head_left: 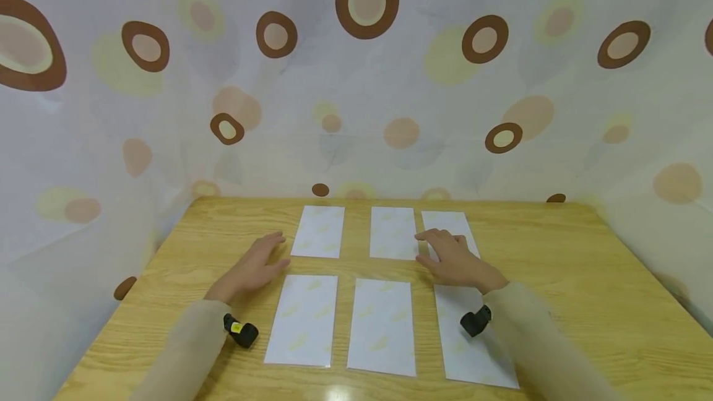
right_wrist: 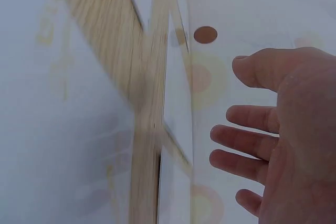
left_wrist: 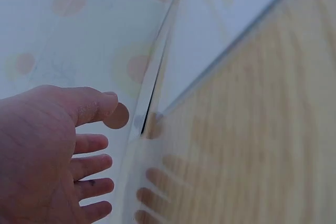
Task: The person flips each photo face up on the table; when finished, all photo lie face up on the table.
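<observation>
White rectangular sheets with faint yellow marks lie flat in two rows of three. My left hand (head_left: 253, 268) is held above the table, left of the back left sheet (head_left: 319, 232) and the front left sheet (head_left: 303, 320). Its fingers are spread and hold nothing, as the left wrist view also shows. Over the right column hovers my right hand (head_left: 457, 262), covering parts of the back right sheet (head_left: 448, 221) and the front right sheet (head_left: 473, 351). Its fingertips point toward the back middle sheet (head_left: 392, 232); nothing is held. The front middle sheet (head_left: 382, 327) lies between the hands.
The wooden table (head_left: 562, 265) runs back to a white cloth (head_left: 434, 166) printed with brown, peach and yellow dots, which hangs behind it and on both sides. A small black camera is worn on each wrist.
</observation>
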A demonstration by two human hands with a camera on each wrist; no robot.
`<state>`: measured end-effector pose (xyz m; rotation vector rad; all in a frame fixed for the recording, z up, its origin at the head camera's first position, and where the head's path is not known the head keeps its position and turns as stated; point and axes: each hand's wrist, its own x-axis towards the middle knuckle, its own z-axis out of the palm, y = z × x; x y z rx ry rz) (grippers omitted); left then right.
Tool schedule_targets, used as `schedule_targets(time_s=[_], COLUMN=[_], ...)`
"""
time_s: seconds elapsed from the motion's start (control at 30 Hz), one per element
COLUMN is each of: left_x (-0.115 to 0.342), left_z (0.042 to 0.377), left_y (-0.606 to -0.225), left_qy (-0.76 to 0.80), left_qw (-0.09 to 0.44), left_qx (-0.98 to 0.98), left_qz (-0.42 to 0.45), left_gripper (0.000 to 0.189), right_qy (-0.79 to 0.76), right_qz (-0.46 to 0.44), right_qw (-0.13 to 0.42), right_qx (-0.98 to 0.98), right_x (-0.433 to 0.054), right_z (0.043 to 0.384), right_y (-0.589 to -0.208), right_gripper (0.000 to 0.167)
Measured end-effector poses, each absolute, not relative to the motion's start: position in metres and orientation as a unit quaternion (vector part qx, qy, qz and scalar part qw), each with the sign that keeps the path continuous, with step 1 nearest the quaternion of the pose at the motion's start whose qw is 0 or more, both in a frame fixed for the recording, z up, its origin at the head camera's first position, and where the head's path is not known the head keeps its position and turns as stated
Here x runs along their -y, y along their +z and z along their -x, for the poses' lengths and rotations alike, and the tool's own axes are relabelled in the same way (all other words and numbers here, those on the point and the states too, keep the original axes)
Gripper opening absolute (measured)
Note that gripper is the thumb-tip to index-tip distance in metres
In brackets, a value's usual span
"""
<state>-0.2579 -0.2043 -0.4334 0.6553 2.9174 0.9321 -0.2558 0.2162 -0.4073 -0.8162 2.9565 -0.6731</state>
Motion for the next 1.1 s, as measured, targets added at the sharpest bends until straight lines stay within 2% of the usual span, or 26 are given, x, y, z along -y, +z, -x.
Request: schedule_targets(time_s=[0.57, 0.8, 1.1], left_x=[0.192, 0.190, 0.189], left_z=[0.284, 0.290, 0.290], left_y=[-0.436, -0.445, -0.450], left_qy=[0.305, 0.294, 0.302], left_qw=[0.011, 0.010, -0.002], left_qx=[-0.939, -0.944, -0.942], left_qz=[-0.159, -0.147, -0.143], left_gripper=[0.052, 0.051, 0.053], right_qy=[-0.197, -0.213, -0.231], right_qz=[0.306, 0.281, 0.278], right_qw=[0.044, 0.088, 0.081], right_qx=[-0.930, -0.932, -0.929], right_x=[-0.132, -0.094, -0.061], right_z=[0.311, 0.331, 0.357], right_y=[-0.404, -0.400, -0.414], right_gripper=[0.040, 0.038, 0.042])
